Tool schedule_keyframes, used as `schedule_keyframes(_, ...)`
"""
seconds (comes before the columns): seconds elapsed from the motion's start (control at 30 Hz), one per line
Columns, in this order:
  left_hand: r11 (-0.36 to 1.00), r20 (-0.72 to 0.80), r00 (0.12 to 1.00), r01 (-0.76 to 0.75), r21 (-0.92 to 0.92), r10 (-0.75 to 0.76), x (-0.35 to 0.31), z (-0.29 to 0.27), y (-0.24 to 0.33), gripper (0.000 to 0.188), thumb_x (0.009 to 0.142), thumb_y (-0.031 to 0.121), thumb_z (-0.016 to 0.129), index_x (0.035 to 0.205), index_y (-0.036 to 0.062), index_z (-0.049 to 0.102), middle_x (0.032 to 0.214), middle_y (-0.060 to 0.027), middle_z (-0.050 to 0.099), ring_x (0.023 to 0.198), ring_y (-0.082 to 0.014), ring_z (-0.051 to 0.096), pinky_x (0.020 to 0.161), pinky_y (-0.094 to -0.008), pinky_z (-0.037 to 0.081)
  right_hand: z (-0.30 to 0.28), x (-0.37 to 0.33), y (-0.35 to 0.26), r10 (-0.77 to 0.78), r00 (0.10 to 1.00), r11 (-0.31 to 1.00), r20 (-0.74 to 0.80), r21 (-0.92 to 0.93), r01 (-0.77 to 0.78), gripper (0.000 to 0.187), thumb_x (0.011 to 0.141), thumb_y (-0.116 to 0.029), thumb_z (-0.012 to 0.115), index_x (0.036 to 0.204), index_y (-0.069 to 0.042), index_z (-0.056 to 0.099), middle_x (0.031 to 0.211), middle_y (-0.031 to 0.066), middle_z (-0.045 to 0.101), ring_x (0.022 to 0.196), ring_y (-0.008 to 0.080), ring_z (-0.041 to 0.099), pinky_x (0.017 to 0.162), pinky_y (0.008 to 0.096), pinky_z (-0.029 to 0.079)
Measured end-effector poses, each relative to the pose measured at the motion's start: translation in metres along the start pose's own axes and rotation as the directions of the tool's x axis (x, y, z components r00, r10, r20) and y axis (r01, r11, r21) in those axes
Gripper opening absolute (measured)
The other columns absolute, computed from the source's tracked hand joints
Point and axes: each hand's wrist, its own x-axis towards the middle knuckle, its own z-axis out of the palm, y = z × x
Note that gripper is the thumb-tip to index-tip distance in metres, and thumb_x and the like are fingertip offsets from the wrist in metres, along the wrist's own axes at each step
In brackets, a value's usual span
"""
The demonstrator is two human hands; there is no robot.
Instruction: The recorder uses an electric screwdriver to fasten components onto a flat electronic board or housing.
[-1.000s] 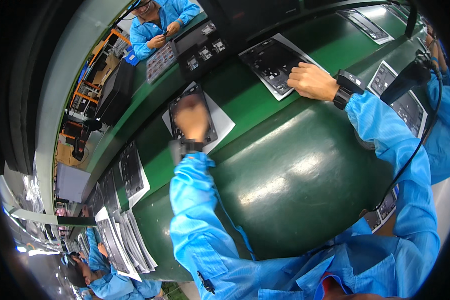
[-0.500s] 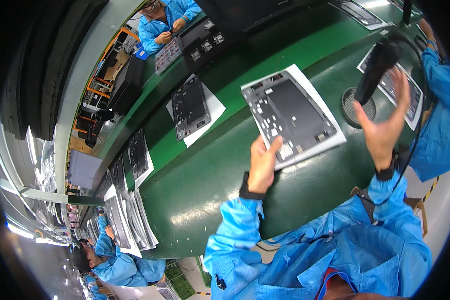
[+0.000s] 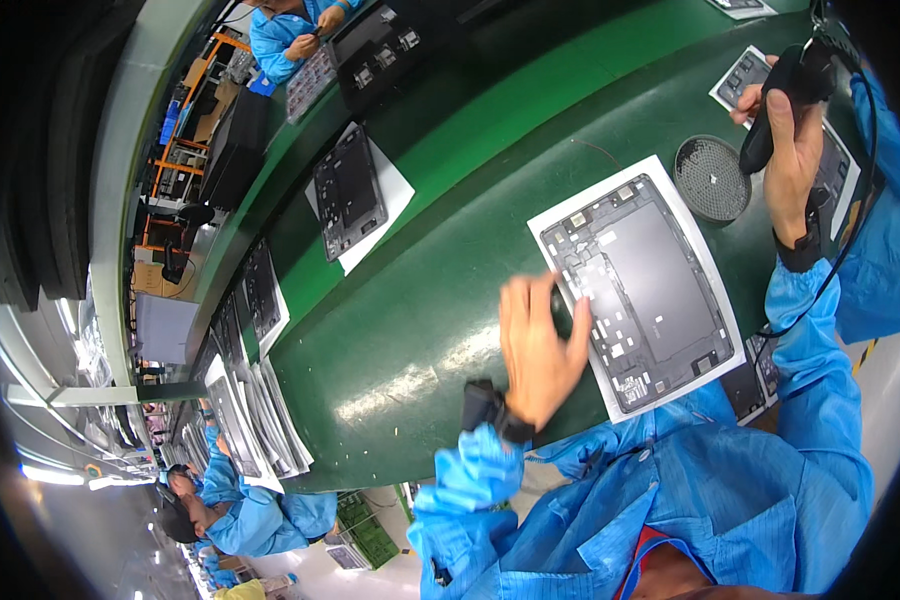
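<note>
Stretching across the view, the green counter (image 3: pixel 420 300) carried a white sheet (image 3: pixel 698 240) in front of the person, right of the middle, its nearest corner overlapping the blue jacket (image 3: pixel 690 455) in view. On that sheet lay a dark panel (image 3: pixel 660 280), flat, its long axis running mostly away from the person and leaning left at the far end; the short end with square fittings (image 3: pixel 625 193) pointed away, and the longer sides faced left and right. A second panel (image 3: pixel 350 195) rested farther off to the left, its long axis tilted much the same way. The right hand (image 3: pixel 795 160) was wrapped around a black handheld device (image 3: pixel 795 75) at the upper right. The left hand (image 3: pixel 540 345) was at the panel's left side, fingers extended and thumb apart, grasping nothing; whether it touched the edge could not be told. Just beyond the panel's right side stood a round grey holder (image 3: pixel 712 178).
</note>
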Motion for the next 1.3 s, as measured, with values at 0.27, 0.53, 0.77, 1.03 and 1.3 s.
schedule_keyframes(0.27, 0.952, 0.035, 0.980, -0.181, -0.249, 0.195, 0.077, 0.058, -0.045, 0.022, 0.080, 0.000, 0.073, 0.101, 0.0015, 0.069, 0.099, -0.0137, 0.064, 0.093, -0.0316, 0.061, 0.080, -0.0389, 0.051, -0.027, -0.005, 0.024, 0.271, 0.962, 0.940, 0.040, 0.207, -0.273, 0.022, 0.107, -0.021, 0.056, 0.115, -0.001, 0.057, 0.070, 0.0003, 0.051, 0.054, 0.0073, 0.047, 0.052, 0.0249, 0.042)
schedule_keyframes(0.53, 0.962, 0.049, 0.999, -0.007, -0.274, 0.022, 0.077, 0.061, -0.037, 0.035, 0.081, 0.001, 0.077, 0.115, 0.0021, 0.068, 0.097, -0.0113, 0.067, 0.088, -0.0214, 0.064, 0.081, -0.0344, 0.051, -0.031, -0.009, 0.038, 0.249, 0.968, 0.952, 0.035, 0.175, -0.252, 0.021, 0.106, -0.023, 0.059, 0.103, -0.002, 0.058, 0.067, 0.0002, 0.052, 0.052, 0.0071, 0.050, 0.049, 0.0240, 0.042)
schedule_keyframes(0.77, 0.955, 0.040, 0.999, 0.016, -0.295, -0.004, 0.078, 0.062, -0.038, 0.039, 0.081, 0.002, 0.077, 0.118, 0.0012, 0.065, 0.095, -0.0092, 0.067, 0.086, -0.0190, 0.062, 0.082, -0.0329, 0.050, -0.025, -0.008, 0.035, 0.262, 0.965, 0.955, 0.020, 0.138, -0.262, 0.023, 0.105, -0.025, 0.061, 0.098, -0.003, 0.059, 0.063, -0.0003, 0.052, 0.050, 0.0068, 0.050, 0.047, 0.0237, 0.042)
schedule_keyframes(1.03, 0.943, 0.053, 0.998, 0.052, -0.327, -0.037, 0.076, 0.063, -0.041, 0.036, 0.081, 0.002, 0.078, 0.113, 0.0005, 0.063, 0.095, -0.0099, 0.068, 0.087, -0.0186, 0.063, 0.083, -0.0323, 0.049, -0.028, -0.011, 0.043, 0.235, 0.971, 0.967, 0.051, 0.092, -0.239, 0.024, 0.104, -0.025, 0.062, 0.100, -0.002, 0.061, 0.063, 0.0000, 0.054, 0.049, 0.0070, 0.051, 0.046, 0.0238, 0.041)
schedule_keyframes(1.3, 0.940, 0.037, 0.999, 0.038, -0.339, -0.027, 0.075, 0.065, -0.043, 0.033, 0.081, 0.001, 0.077, 0.110, 0.0011, 0.062, 0.095, -0.0100, 0.067, 0.088, -0.0190, 0.063, 0.083, -0.0324, 0.049, -0.026, -0.012, 0.043, 0.268, 0.962, 0.959, 0.045, 0.089, -0.271, 0.021, 0.104, -0.023, 0.062, 0.102, -0.002, 0.060, 0.063, 0.0004, 0.053, 0.049, 0.0079, 0.050, 0.047, 0.0248, 0.042)
